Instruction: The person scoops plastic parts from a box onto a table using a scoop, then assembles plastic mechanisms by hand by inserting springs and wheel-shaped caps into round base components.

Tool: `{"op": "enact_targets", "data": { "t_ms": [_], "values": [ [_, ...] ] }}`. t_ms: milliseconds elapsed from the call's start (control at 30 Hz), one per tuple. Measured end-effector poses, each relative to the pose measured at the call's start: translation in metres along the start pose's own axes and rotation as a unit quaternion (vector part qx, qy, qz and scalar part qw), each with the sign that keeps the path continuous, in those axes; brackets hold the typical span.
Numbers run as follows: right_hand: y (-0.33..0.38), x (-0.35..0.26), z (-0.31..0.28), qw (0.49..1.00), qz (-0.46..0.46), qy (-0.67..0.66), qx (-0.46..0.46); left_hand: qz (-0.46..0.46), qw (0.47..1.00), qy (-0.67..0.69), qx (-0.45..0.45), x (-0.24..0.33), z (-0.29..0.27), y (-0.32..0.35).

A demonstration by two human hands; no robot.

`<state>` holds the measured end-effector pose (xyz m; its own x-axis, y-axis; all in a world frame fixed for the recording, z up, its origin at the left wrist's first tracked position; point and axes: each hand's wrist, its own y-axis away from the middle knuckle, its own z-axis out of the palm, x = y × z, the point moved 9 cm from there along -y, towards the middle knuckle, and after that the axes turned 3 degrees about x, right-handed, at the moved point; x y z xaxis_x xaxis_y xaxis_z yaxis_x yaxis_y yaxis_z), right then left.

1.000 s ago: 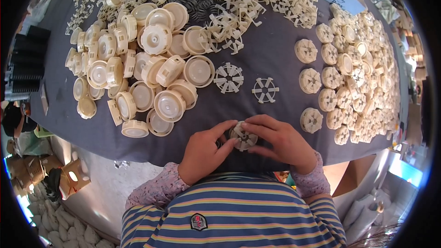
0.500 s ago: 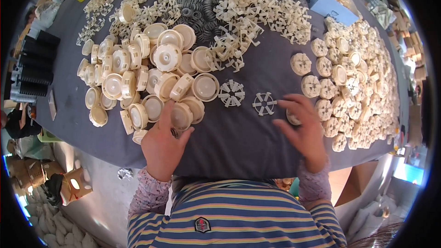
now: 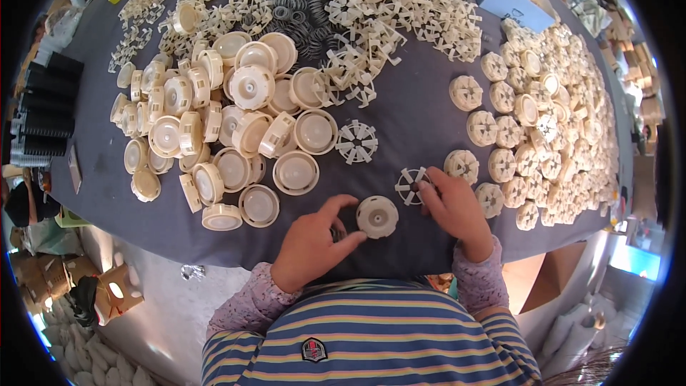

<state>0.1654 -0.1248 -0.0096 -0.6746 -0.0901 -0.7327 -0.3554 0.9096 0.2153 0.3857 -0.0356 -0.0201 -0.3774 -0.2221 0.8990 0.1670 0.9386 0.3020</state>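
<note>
My left hand (image 3: 309,246) has its thumb and index finger at the rim of a round cream plastic cap (image 3: 377,217), which shows a small hole in its centre. A small metal spring (image 3: 338,234) is tucked in the curled fingers of that hand. Just to the right, my right hand (image 3: 457,209) pinches the right edge of a white spoked plastic ring (image 3: 411,187) near the cloth. Another spoked ring (image 3: 356,141) lies flat farther off. Left of my hands is a heap of cream caps (image 3: 233,169), some face up and some on edge.
Grey cloth (image 3: 407,100) covers the table. Along the far side lie piles of cream clips (image 3: 400,7) and grey springs (image 3: 307,11), with a blue box (image 3: 511,0) at the right. Many caps fitted with spoked rings (image 3: 501,164) spread along the right side. Black stacked trays (image 3: 50,104) stand far left.
My left hand has moved right from the heap, bringing a cap to the middle. My right hand has come down and left onto the spoked ring, uncovering fitted caps beside it.
</note>
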Motion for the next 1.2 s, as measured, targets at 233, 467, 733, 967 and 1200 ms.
{"op": "enact_targets", "data": {
  "t_ms": [233, 467, 733, 967, 1200],
  "values": [
    [0.007, -0.022, -0.02, 0.978, 0.086, 0.166, 0.095, -0.114, 0.86, 0.487, -0.098, 0.001, 0.008, 0.001],
    [0.024, -0.082, 0.017, 0.954, -0.264, -0.141, -0.006, -0.098, 0.865, 0.472, -0.139, 0.009, 0.038, 0.001],
    [0.026, -0.081, 0.013, 0.955, -0.27, -0.125, -0.001, -0.067, 0.934, 0.333, -0.109, 0.01, 0.027, -0.001],
    [0.034, -0.074, 0.017, 0.939, -0.341, 0.024, 0.029, 0.075, 0.993, 0.029, 0.09, 0.01, -0.014, 0.0],
    [0.04, -0.078, 0.025, 0.937, -0.329, 0.102, 0.059, 0.074, 0.995, -0.067, 0.03, 0.014, 0.009, -0.001]
  ]
}}
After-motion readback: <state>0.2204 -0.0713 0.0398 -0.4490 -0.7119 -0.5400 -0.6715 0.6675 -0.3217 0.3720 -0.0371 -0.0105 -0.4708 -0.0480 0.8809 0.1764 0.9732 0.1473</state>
